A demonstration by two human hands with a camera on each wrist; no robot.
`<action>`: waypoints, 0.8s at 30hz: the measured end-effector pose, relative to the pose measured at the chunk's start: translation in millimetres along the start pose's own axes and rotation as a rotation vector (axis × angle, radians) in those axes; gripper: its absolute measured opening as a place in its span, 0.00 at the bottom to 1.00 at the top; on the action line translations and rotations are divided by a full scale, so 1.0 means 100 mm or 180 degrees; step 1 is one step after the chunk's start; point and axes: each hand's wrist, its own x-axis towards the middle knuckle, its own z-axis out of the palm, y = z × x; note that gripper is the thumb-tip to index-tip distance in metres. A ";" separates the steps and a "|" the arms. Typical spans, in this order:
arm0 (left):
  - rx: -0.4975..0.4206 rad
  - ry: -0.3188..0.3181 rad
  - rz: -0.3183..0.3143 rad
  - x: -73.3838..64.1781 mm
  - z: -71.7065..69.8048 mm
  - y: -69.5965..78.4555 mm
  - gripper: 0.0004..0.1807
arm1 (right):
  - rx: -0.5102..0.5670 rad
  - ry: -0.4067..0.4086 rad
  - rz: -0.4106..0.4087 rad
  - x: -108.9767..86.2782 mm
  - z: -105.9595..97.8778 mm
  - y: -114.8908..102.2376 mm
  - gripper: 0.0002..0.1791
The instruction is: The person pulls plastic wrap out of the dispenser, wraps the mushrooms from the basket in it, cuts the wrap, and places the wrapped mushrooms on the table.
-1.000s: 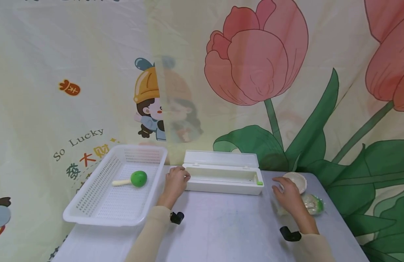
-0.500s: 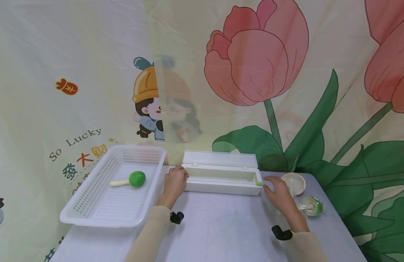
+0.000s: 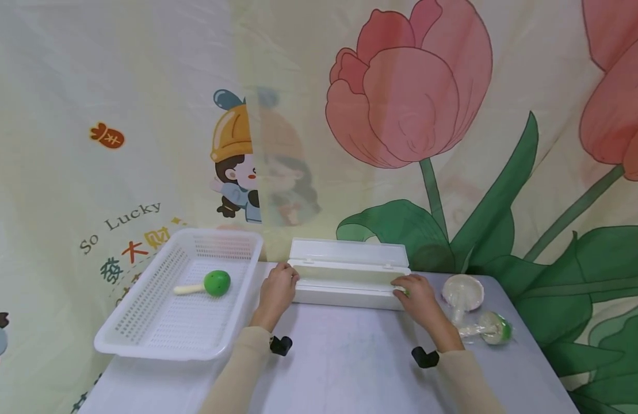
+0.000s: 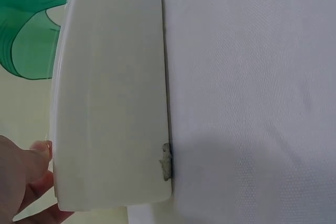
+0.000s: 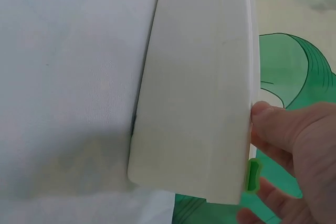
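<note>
Box: long white box, far middle of table, lid raised on far side
Long axis: left-right, hand to hand
Left hand: thumb and fingers grip left end
Right hand: pinches rim at right end, by green tab
Nearer hand: neither, both touching; box lies between

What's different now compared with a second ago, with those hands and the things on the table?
The right hand has moved left, away from the white bowl, and now grips the right end of the white box. The left hand stays at the box's left end; the open box, white basket and green-headed toy look unmoved.
</note>
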 end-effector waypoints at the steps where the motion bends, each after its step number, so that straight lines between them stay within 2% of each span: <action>1: -0.0008 0.0015 -0.0003 0.00 0.01 0.00 0.06 | -0.0067 -0.0026 -0.0017 0.01 0.00 0.00 0.08; 5: -0.0097 0.0067 -0.0056 0.01 0.02 0.00 0.06 | -0.0196 -0.0183 -0.0030 0.04 0.00 0.00 0.03; 11: -0.0271 0.0086 -0.0255 0.01 0.04 0.01 0.07 | -0.0201 -0.0395 0.0069 0.08 0.00 -0.01 0.04; 18: -0.0344 0.0026 -0.0359 0.03 0.03 0.03 0.08 | -0.0282 -0.0336 -0.0018 0.13 0.01 0.00 0.03; 24: -0.0330 0.0011 -0.0347 0.03 0.03 0.03 0.08 | -0.0339 -0.0384 0.0100 0.15 0.01 -0.02 0.03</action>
